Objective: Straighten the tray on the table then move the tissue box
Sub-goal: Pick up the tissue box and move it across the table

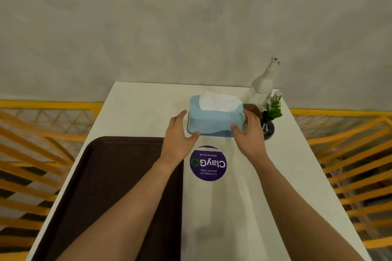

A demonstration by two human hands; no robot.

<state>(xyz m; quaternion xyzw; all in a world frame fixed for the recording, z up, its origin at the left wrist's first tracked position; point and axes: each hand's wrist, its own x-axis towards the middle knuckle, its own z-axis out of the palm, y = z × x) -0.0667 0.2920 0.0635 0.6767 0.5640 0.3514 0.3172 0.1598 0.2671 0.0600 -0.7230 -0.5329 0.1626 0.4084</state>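
A plain grey plaster-look wall (191, 17) fills everything ahead, evenly lit, and a white rectangular table (254, 207) butts right up against it. On both sides runs a yellow metal railing with diagonal lattice bars (350, 150), blurred on the left. A round purple sticker reading "ClayGo" (208, 163) sits on the tabletop.

White table (135, 110): tray (110, 180), tissue box (214, 121), vase (267, 127).
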